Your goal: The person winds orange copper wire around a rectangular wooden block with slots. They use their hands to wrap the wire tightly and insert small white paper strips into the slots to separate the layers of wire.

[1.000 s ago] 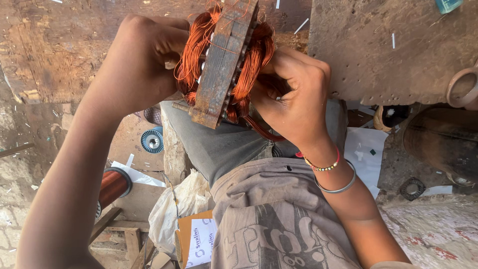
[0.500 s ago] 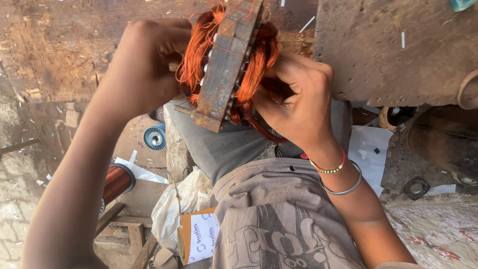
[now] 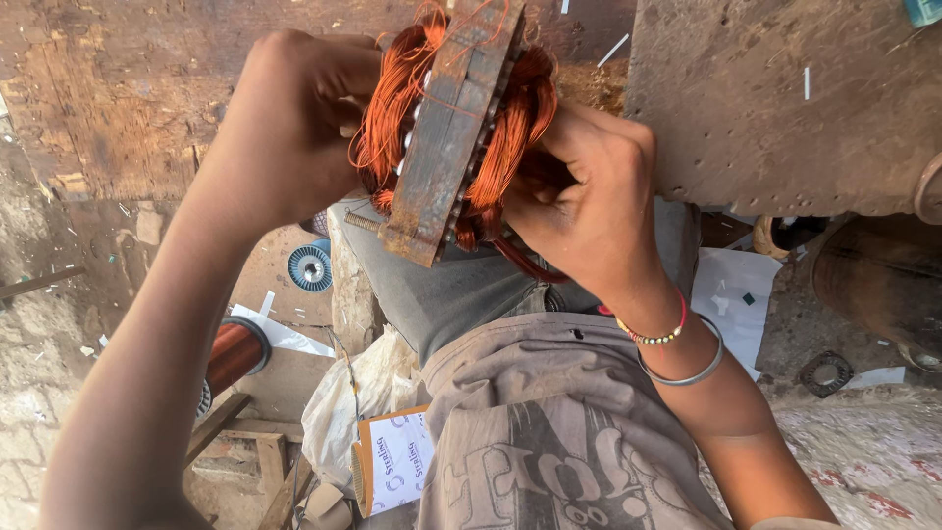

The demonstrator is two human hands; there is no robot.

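Rusty motor stator (image 3: 446, 147) is held edge-on above the lap, clamped between both hands. Left hand (image 3: 285, 128) is curled on one side's copper windings (image 3: 392, 93); right hand (image 3: 589, 201) pinches the opposite coils. Coils look seated already; loose strands remain untied.

Soft daylight fills the frame, brighter at the lower right. Shadows are weak, darkest under the bench (image 3: 785, 118) at the right. No glare. The centre is sharp; the edges bend slightly.
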